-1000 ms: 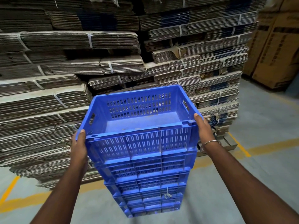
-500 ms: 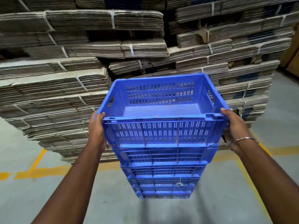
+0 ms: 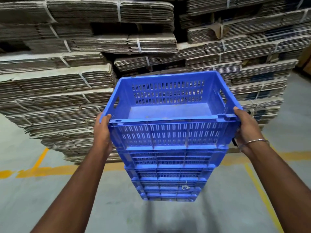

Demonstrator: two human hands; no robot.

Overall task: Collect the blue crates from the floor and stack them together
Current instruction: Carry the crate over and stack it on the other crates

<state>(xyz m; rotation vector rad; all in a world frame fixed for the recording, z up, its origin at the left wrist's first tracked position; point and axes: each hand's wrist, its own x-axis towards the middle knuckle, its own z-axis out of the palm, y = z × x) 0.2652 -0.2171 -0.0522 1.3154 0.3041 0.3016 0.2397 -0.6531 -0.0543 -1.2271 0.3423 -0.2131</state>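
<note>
Head view shows your left hand clamped on the left end of the top crate and your right hand gripping its right end, thumbs over the rim. That crate sits level between your palms, nested on the stack of blue crates directly below it. The stack stands on the grey floor, just in front of bundled cardboard.
</note>
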